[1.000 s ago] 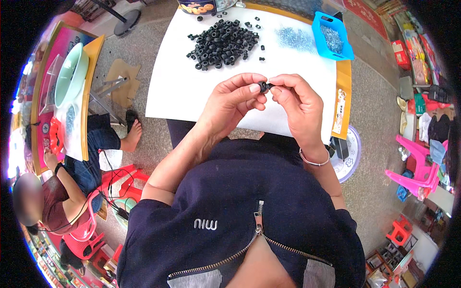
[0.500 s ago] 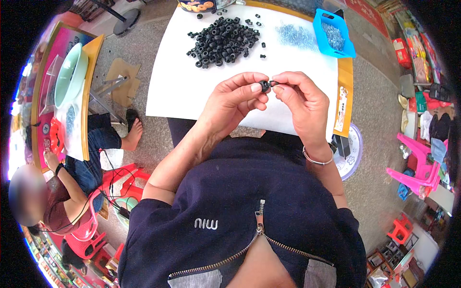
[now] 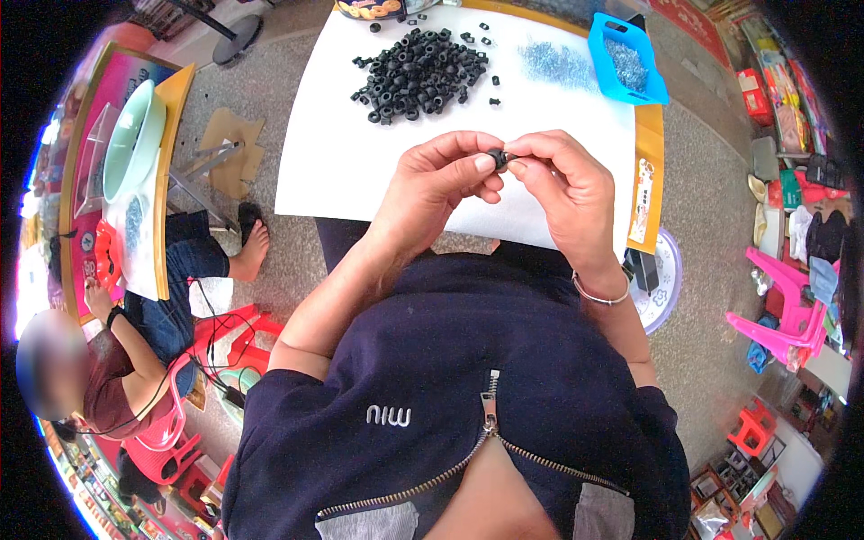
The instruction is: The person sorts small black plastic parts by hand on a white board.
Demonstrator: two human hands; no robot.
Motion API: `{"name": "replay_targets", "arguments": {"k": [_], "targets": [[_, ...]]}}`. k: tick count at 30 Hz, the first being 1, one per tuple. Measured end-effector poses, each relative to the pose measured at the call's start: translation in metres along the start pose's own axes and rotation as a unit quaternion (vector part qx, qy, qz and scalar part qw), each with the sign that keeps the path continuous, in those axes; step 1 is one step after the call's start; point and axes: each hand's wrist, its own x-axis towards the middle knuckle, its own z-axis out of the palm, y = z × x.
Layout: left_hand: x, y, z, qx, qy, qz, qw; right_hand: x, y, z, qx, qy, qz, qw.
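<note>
Between thumb and fingers, my left hand (image 3: 423, 189) pinches a small round black plastic piece (image 3: 498, 158), which looks like a cord lock body. My right hand (image 3: 571, 184) is closed at the fingertips against its right side, on a small dark part mostly hidden by the fingers. Both hands are above the near part of the white tabletop (image 3: 333, 171). Beyond them lies a heap of similar black plastic pieces (image 3: 418, 76), with a few loose ones at its edges. To its right, tiny metal springs (image 3: 553, 65) are spread out.
A blue plastic basket (image 3: 630, 96) holding more springs stands at the table's far right. A snack package (image 3: 369, 9) is at the far edge. On the left, another person sits by a second table with a pale green basin (image 3: 130, 139). A pink stool (image 3: 783, 306) stands right.
My right fingertips have come closer to my left ones, and the small dark part between them now meets the round black piece. The gap between them has closed.
</note>
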Motion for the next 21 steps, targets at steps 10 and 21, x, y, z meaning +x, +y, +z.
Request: {"name": "replay_targets", "arguments": {"k": [10, 21], "targets": [[-0.003, 0.007, -0.002, 0.165, 0.016, 0.049, 0.985, 0.000, 0.001, 0.000, -0.115, -0.039, -0.083, 0.989], [0.003, -0.017, -0.023, 0.181, 0.015, -0.047, 0.982, -0.004, 0.030, -0.001, -0.182, -0.121, -0.176, 0.960]]}}
